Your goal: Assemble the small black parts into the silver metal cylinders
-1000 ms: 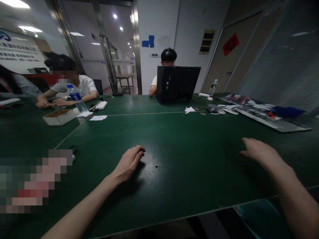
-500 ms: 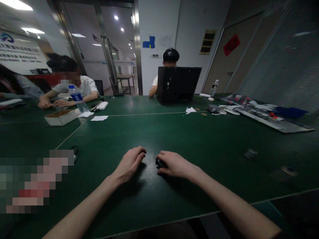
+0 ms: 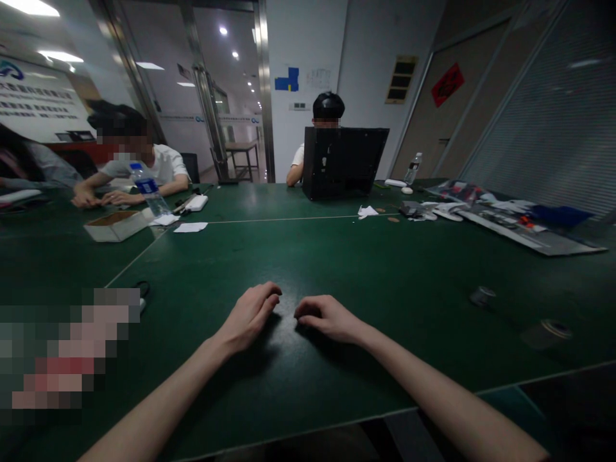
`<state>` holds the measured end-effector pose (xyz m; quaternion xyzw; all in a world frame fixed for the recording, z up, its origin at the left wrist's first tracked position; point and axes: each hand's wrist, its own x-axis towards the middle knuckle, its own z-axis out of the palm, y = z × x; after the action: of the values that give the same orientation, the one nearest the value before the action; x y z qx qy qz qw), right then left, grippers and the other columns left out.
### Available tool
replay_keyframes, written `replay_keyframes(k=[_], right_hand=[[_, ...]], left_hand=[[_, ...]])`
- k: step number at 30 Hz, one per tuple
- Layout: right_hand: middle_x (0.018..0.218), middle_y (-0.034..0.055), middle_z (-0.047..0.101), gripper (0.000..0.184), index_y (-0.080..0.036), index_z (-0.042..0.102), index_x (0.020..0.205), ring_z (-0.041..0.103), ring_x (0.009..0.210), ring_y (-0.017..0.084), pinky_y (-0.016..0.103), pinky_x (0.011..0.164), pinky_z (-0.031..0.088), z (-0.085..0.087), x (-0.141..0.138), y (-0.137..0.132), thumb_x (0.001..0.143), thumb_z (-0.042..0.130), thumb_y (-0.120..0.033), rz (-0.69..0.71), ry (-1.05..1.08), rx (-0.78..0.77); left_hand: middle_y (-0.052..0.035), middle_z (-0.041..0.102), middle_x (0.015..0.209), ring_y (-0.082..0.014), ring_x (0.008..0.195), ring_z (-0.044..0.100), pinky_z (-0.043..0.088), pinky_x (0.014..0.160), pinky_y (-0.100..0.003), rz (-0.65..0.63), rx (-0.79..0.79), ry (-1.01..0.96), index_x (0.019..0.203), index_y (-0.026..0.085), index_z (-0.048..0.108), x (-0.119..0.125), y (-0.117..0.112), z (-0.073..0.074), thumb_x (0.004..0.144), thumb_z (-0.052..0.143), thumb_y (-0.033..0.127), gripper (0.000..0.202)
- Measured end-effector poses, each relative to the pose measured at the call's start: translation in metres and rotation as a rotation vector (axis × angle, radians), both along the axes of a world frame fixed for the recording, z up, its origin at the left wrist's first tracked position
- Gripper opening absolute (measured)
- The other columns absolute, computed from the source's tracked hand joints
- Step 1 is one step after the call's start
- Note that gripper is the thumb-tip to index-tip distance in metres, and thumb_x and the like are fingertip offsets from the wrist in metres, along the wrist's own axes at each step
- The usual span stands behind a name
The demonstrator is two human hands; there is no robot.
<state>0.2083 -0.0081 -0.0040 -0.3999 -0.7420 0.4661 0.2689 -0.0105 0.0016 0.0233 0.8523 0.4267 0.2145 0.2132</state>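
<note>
On the green table [image 3: 250, 250], my left hand [image 3: 253, 311] rests with its fingers loosely bent and a gap beside the thumb. Nothing shows in it. A short way to the right, my right hand [image 3: 330, 317] has its fingers curled, with thumb and fingertips drawn together low over the tabletop. Whatever those fingertips may hold is hidden. The two hands are apart, fingertips facing each other. To the right lie a small grey cylinder [image 3: 482, 296] and a larger, blurred dark cylinder [image 3: 548, 333], neither touched.
A black box-shaped device [image 3: 351, 163] stands at the back before a seated person. Another person sits far left, behind a water bottle [image 3: 149, 189] and an open white box [image 3: 118, 228]. Parts and papers lie on a board [image 3: 520, 234] at right. The left foreground is pixelated.
My right hand has shifted slightly left and its thumb and fingers have drawn together. The small black object seen in it before no longer shows. My left hand stays almost still.
</note>
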Motion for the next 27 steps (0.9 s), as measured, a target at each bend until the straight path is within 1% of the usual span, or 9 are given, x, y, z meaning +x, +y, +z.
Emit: replay_keyframes(k=[3, 6, 11, 17, 19, 21, 24, 26, 27], right_hand=[[0.082, 0.0036, 0.066, 0.022, -0.012, 0.061, 0.093, 0.057, 0.063, 0.009, 0.021, 0.061, 0.044, -0.006, -0.002, 0.003, 0.078, 0.064, -0.028, -0.023, 0.272, -0.329], [0.080, 0.0038, 0.066, 0.027, -0.012, 0.061, 0.091, 0.055, 0.058, 0.006, 0.016, 0.051, 0.039, -0.010, -0.002, 0.005, 0.076, 0.067, -0.034, -0.036, 0.438, -0.500], [0.079, 0.0042, 0.066, 0.029, -0.012, 0.060, 0.088, 0.055, 0.056, 0.004, 0.014, 0.051, 0.039, -0.007, -0.002, 0.004, 0.074, 0.071, -0.035, -0.052, 0.572, -0.622], [0.090, 0.0073, 0.067, 0.029, -0.012, 0.057, 0.090, 0.057, 0.061, 0.006, 0.016, 0.054, 0.040, -0.005, -0.002, 0.003, 0.073, 0.072, -0.031, -0.052, 0.570, -0.636], [0.092, 0.0070, 0.066, 0.029, -0.013, 0.057, 0.091, 0.058, 0.064, 0.007, 0.017, 0.055, 0.041, -0.005, -0.002, 0.003, 0.073, 0.071, -0.029, -0.065, 0.532, -0.573], [0.088, 0.0054, 0.066, 0.025, -0.013, 0.058, 0.092, 0.057, 0.064, 0.008, 0.020, 0.058, 0.043, -0.003, -0.003, 0.001, 0.075, 0.068, -0.029, -0.072, 0.419, -0.426], [0.086, 0.0043, 0.066, 0.017, -0.016, 0.063, 0.092, 0.058, 0.071, 0.012, 0.026, 0.067, 0.046, 0.005, -0.001, -0.010, 0.081, 0.060, -0.029, -0.097, 0.104, -0.007], [0.092, 0.0052, 0.066, 0.018, -0.018, 0.064, 0.096, 0.060, 0.078, 0.015, 0.028, 0.072, 0.047, 0.013, 0.007, -0.018, 0.085, 0.054, -0.028, -0.140, -0.074, 0.266], [0.096, 0.0059, 0.066, 0.020, -0.019, 0.064, 0.100, 0.060, 0.082, 0.016, 0.030, 0.076, 0.047, 0.017, 0.015, -0.022, 0.086, 0.051, -0.027, -0.178, -0.132, 0.364]], left_hand=[[-0.0063, 0.061, 0.093, -0.0222, 0.087, 0.055, 0.043, 0.082, -0.037, 0.003, 0.006, 0.006, 0.104, 0.019, 0.053, 0.000, 0.000, 0.000, 0.096, 0.024, 0.040, 0.037], [-0.0065, 0.061, 0.093, -0.0224, 0.086, 0.056, 0.043, 0.081, -0.037, 0.007, 0.020, 0.007, 0.102, 0.019, 0.053, 0.000, -0.001, 0.001, 0.096, 0.023, 0.039, 0.037], [-0.0065, 0.062, 0.093, -0.0223, 0.087, 0.056, 0.043, 0.080, -0.036, 0.007, 0.035, 0.000, 0.102, 0.018, 0.054, -0.001, 0.000, 0.000, 0.096, 0.026, 0.037, 0.035], [-0.0070, 0.062, 0.093, -0.0225, 0.086, 0.056, 0.043, 0.081, -0.037, 0.005, 0.034, 0.007, 0.104, 0.017, 0.054, -0.002, 0.000, -0.001, 0.096, 0.026, 0.036, 0.035], [-0.0070, 0.062, 0.093, -0.0225, 0.087, 0.056, 0.043, 0.082, -0.037, 0.001, 0.031, 0.009, 0.104, 0.018, 0.054, -0.002, 0.000, -0.001, 0.096, 0.026, 0.036, 0.035], [-0.0074, 0.062, 0.095, -0.0229, 0.088, 0.056, 0.043, 0.082, -0.038, -0.001, 0.022, 0.009, 0.104, 0.018, 0.054, -0.001, 0.000, 0.000, 0.096, 0.025, 0.037, 0.035], [-0.0079, 0.062, 0.098, -0.0235, 0.091, 0.056, 0.043, 0.084, -0.038, 0.000, -0.003, 0.007, 0.104, 0.019, 0.053, -0.002, 0.000, 0.001, 0.096, 0.025, 0.039, 0.035], [-0.0076, 0.062, 0.097, -0.0235, 0.090, 0.056, 0.043, 0.084, -0.039, 0.001, -0.009, 0.003, 0.104, 0.019, 0.053, -0.002, 0.001, 0.002, 0.096, 0.026, 0.039, 0.035], [-0.0076, 0.062, 0.096, -0.0234, 0.090, 0.056, 0.043, 0.083, -0.039, 0.001, -0.008, 0.000, 0.104, 0.019, 0.053, -0.002, 0.000, 0.002, 0.095, 0.026, 0.039, 0.035]])
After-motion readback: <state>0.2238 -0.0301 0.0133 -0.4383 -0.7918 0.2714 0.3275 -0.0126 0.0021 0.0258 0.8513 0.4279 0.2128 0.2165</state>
